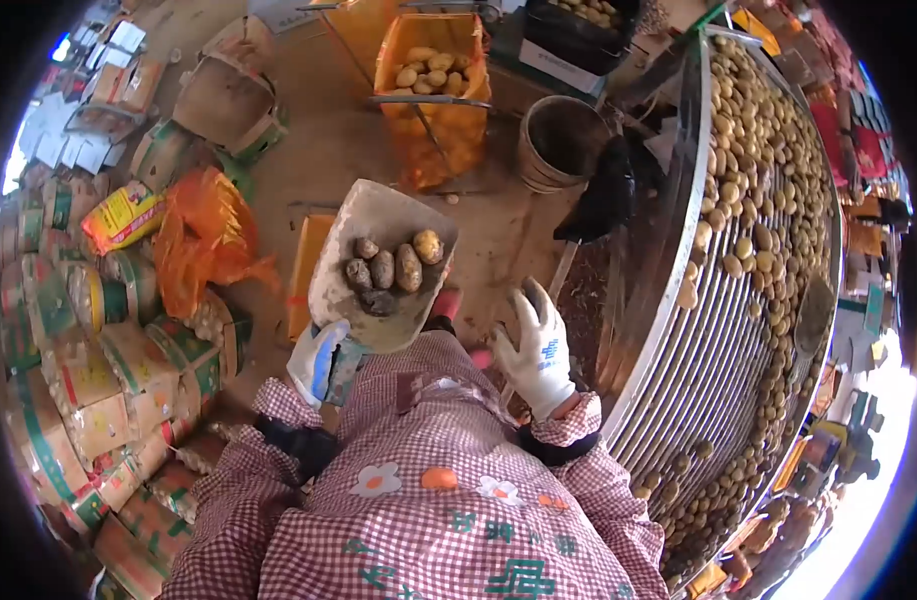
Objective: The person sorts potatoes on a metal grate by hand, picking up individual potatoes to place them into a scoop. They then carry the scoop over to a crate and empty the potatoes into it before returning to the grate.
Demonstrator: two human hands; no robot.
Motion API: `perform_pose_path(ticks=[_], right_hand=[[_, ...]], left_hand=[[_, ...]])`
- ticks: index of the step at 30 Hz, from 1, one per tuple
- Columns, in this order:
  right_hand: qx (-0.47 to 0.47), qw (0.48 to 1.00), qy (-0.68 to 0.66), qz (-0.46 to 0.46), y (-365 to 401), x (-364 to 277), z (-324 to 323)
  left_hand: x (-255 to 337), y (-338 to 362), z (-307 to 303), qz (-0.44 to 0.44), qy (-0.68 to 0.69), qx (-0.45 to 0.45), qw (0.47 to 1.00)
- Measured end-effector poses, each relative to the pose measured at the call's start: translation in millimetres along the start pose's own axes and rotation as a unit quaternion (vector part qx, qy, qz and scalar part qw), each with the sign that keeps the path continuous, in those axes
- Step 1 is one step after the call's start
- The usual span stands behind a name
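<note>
Scoop (378,215): grey, shallow, held in front of the body; its long axis runs from the near end at the left hand away towards the sack.
Scoop potatoes (393,268): a handful, mostly dark and dirty with one paler, bunched in the nearer half; the far half is bare.
Left hand (318,362): gloved, clenched on the scoop's near end from below; the nearer hand to the load.
Right hand (538,350): gloved, just right of the scoop and apart from it, fingers raised and partly curled. There is a dark shape at the fingertips, and I cannot tell whether it grasps anything.
Sack (433,110): orange, hung open on a metal frame straight beyond the scoop's far end, well apart from it. Pale potatoes (428,68) show at the top.
Bucket (563,140): right of the sack, on the ground; contents not visible.
Grader (668,270): curved bed of metal bars on the right, near the right hand, carrying many pale potatoes along its far and outer side.
Cartons (78,400): stacked at left, closed.
Orange bag (203,235): crumpled, lying against the cartons.
</note>
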State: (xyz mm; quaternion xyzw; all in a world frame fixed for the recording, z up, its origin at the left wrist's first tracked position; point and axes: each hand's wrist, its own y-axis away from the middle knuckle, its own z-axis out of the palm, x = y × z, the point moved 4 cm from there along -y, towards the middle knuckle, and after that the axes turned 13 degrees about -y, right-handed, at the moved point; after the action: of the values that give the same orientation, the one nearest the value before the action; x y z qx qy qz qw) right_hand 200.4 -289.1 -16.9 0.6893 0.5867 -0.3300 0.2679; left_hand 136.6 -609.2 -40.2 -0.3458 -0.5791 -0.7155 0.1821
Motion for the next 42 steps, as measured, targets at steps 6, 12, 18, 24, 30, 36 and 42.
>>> perform_pose_path(ticks=[6, 12, 18, 24, 30, 36, 42], right_hand=[[-0.089, 0.988, -0.012, -0.125, -49, -42, 55], [-0.203, 0.951, -0.004, -0.232, -66, -87, 136], [-0.28, 0.905, 0.002, -0.321, -62, -112, 207], [-0.317, 0.853, 0.073, -0.408, -49, -133, 249], [-0.291, 0.892, 0.042, -0.344, -56, -139, 254], [-0.181, 0.952, 0.056, -0.239, -85, -115, 257], [-0.324, 0.86, 0.014, -0.395, -56, -129, 260]], left_hand=[[-7, 17, -22, 0.01, 0.028, 0.023, 0.999], [-40, 41, -37, -0.058, 0.123, 0.11, 0.985], [-77, 77, -69, 0.0, -0.069, 0.135, 0.988], [-82, 101, -79, 0.164, -0.207, 0.17, 0.949], [-116, 119, -86, 0.272, -0.465, 0.224, 0.812], [-122, 123, -86, 0.245, -0.378, 0.217, 0.866], [-100, 116, -77, 0.13, -0.102, 0.158, 0.974]])
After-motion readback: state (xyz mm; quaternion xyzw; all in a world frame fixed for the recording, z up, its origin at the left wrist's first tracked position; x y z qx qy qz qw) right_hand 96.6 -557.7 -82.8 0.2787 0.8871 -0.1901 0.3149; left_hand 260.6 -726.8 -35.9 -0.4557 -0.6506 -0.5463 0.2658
